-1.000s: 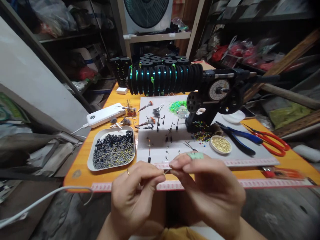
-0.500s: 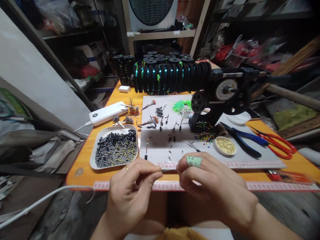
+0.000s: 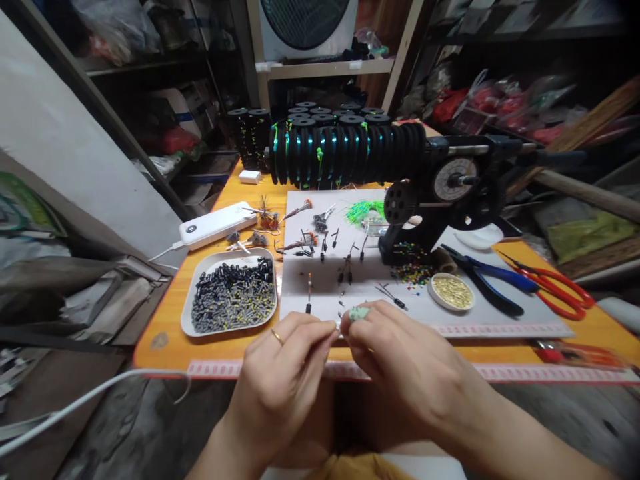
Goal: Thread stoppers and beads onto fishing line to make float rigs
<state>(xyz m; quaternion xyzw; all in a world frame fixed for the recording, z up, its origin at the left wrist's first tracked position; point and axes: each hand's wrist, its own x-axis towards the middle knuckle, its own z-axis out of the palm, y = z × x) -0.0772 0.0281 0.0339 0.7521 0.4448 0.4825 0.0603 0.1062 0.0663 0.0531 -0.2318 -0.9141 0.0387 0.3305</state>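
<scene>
A tiny, indistinct piece is pinched between the fingertips of the left hand (image 3: 280, 380) and the right hand (image 3: 405, 373), which are pressed together at the near edge of the orange tabletop (image 3: 165, 320). Just beyond them a grey mat (image 3: 500, 313) is spread, flanked by a white tray of black tubes (image 3: 231, 300), a small dish of gold beads (image 3: 451, 291), blue pliers (image 3: 487, 283) and red scissors (image 3: 555, 287).
</scene>
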